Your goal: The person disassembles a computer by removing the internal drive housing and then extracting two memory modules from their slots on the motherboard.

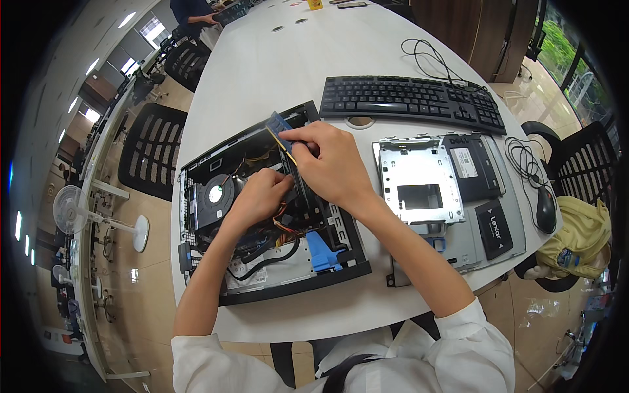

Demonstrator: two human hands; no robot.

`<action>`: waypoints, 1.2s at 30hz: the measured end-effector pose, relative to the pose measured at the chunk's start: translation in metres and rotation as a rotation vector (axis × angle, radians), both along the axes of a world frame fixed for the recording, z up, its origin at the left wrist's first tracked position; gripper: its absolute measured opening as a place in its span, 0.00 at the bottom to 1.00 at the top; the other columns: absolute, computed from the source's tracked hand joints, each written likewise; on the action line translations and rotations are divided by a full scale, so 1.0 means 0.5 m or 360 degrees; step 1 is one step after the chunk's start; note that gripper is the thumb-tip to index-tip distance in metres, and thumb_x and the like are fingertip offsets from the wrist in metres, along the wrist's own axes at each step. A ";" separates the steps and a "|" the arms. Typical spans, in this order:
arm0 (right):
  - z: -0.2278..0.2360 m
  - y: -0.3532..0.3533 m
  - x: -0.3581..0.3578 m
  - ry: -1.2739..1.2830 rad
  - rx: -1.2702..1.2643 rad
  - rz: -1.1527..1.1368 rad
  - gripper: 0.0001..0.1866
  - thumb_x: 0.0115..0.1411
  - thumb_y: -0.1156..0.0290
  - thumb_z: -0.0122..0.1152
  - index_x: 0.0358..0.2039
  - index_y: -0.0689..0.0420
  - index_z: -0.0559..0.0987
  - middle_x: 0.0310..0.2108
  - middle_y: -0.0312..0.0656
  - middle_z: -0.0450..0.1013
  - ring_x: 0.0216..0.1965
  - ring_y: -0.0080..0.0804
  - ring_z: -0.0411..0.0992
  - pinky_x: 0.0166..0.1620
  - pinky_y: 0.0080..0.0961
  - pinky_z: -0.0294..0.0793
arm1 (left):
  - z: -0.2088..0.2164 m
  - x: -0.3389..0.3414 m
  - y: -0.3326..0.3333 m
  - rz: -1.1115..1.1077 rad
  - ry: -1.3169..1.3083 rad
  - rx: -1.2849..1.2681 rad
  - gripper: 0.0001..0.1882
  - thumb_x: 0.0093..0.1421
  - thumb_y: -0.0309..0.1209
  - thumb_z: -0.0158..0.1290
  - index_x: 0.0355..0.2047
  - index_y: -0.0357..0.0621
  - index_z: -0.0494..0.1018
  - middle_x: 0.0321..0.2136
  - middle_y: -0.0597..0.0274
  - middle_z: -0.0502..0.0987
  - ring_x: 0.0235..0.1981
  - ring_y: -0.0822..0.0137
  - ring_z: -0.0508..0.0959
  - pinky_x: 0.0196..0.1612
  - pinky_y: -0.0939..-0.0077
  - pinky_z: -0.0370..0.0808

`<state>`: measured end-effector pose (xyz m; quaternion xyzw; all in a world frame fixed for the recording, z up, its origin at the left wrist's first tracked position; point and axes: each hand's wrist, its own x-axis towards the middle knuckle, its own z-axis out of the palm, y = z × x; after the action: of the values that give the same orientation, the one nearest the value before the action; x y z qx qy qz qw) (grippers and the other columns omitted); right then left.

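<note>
An opened black desktop computer case (pixel 357 263) lies on the table in front of me. My right hand (pixel 331 157) pinches a memory module (pixel 280 126), a narrow blue circuit board with a gold edge, tilted over the far part of the case. My left hand (pixel 263 194) reaches inside, fingers curled together beside the module's lower end; what they grip, if anything, is hidden. Left of that hand sits a round black fan (pixel 215 196). Nearer me are a blue plastic latch (pixel 321 252), a bent black cable (pixel 268 263) and coloured wires (pixel 283 219).
Right of the case, a metal drive bracket (pixel 419 167), a black optical drive (pixel 473 171) and a flat black solid-state drive (pixel 493 229) rest on a grey side panel (pixel 468 259). Beyond lies a black keyboard (pixel 413 101); a mouse (pixel 545 209) is at the right edge. Another person (pixel 196 19) stands far left.
</note>
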<state>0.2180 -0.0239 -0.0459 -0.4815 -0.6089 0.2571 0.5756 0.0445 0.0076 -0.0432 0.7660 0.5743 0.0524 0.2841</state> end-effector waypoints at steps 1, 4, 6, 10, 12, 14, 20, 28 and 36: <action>0.000 0.000 0.000 0.0001 -0.0002 0.0001 0.16 0.59 0.74 0.55 0.44 0.61 0.86 0.37 0.49 0.81 0.32 0.32 0.78 0.40 0.27 0.76 | 0.000 0.002 -0.001 0.0012 0.0013 -0.0013 0.24 0.66 0.40 0.50 0.28 0.24 0.76 0.19 0.39 0.75 0.24 0.48 0.79 0.35 0.53 0.73; 0.000 0.000 -0.002 0.0096 -0.0003 0.0035 0.16 0.57 0.72 0.55 0.41 0.64 0.86 0.37 0.55 0.79 0.38 0.49 0.78 0.46 0.39 0.76 | -0.024 0.001 0.002 -0.0021 0.0036 0.0065 0.23 0.67 0.41 0.50 0.31 0.27 0.79 0.24 0.36 0.78 0.30 0.43 0.81 0.39 0.51 0.75; 0.000 0.001 -0.001 0.0079 0.0020 0.0020 0.16 0.57 0.72 0.56 0.41 0.64 0.86 0.36 0.55 0.79 0.38 0.49 0.79 0.46 0.39 0.76 | -0.038 -0.002 0.004 -0.0064 0.0045 0.0157 0.23 0.67 0.42 0.50 0.34 0.30 0.81 0.27 0.35 0.80 0.34 0.41 0.83 0.42 0.51 0.76; 0.005 -0.001 0.002 0.0057 0.0000 0.0037 0.16 0.57 0.73 0.56 0.41 0.64 0.86 0.36 0.55 0.79 0.37 0.48 0.79 0.46 0.38 0.77 | -0.030 0.010 0.004 -0.0005 0.0251 0.0137 0.21 0.67 0.44 0.50 0.39 0.37 0.83 0.35 0.35 0.82 0.42 0.39 0.82 0.47 0.49 0.77; 0.003 0.001 0.005 -0.0015 0.0019 0.0005 0.16 0.59 0.74 0.56 0.45 0.60 0.86 0.35 0.47 0.80 0.31 0.29 0.77 0.38 0.26 0.75 | -0.025 0.015 0.003 0.0008 0.0316 0.0134 0.21 0.68 0.44 0.50 0.39 0.38 0.84 0.36 0.35 0.82 0.42 0.39 0.82 0.47 0.48 0.78; 0.002 0.001 0.005 -0.0011 0.0023 0.0012 0.16 0.59 0.74 0.56 0.45 0.60 0.86 0.35 0.47 0.80 0.31 0.28 0.77 0.37 0.25 0.74 | -0.025 0.016 0.005 -0.0029 0.0364 0.0127 0.22 0.68 0.45 0.50 0.38 0.38 0.84 0.35 0.35 0.82 0.42 0.39 0.82 0.47 0.48 0.78; 0.019 -0.010 -0.001 -0.0019 0.0013 0.0034 0.16 0.55 0.74 0.58 0.42 0.62 0.87 0.29 0.52 0.78 0.31 0.42 0.78 0.39 0.35 0.76 | -0.007 -0.002 0.008 -0.0076 0.0197 -0.0004 0.25 0.68 0.48 0.51 0.35 0.37 0.83 0.32 0.37 0.82 0.40 0.39 0.83 0.44 0.49 0.78; 0.057 0.019 0.003 -0.0683 -0.0222 0.0026 0.15 0.52 0.72 0.61 0.38 0.61 0.88 0.26 0.55 0.81 0.26 0.37 0.81 0.35 0.28 0.79 | 0.004 -0.020 -0.027 0.0089 0.0120 0.0365 0.24 0.66 0.49 0.55 0.32 0.37 0.82 0.25 0.44 0.82 0.32 0.44 0.83 0.38 0.54 0.78; 0.090 0.050 -0.001 -0.1209 -0.0378 0.0128 0.19 0.46 0.78 0.62 0.41 0.67 0.85 0.36 0.59 0.81 0.38 0.50 0.82 0.46 0.35 0.82 | 0.001 -0.025 -0.012 0.0079 0.0073 0.0415 0.19 0.64 0.48 0.57 0.36 0.44 0.84 0.30 0.47 0.84 0.38 0.45 0.84 0.42 0.52 0.79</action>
<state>0.2174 0.0011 -0.0011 -0.5813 -0.7628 0.1516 0.2394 0.0318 0.0018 -0.0426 0.7829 0.5878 0.1161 0.1674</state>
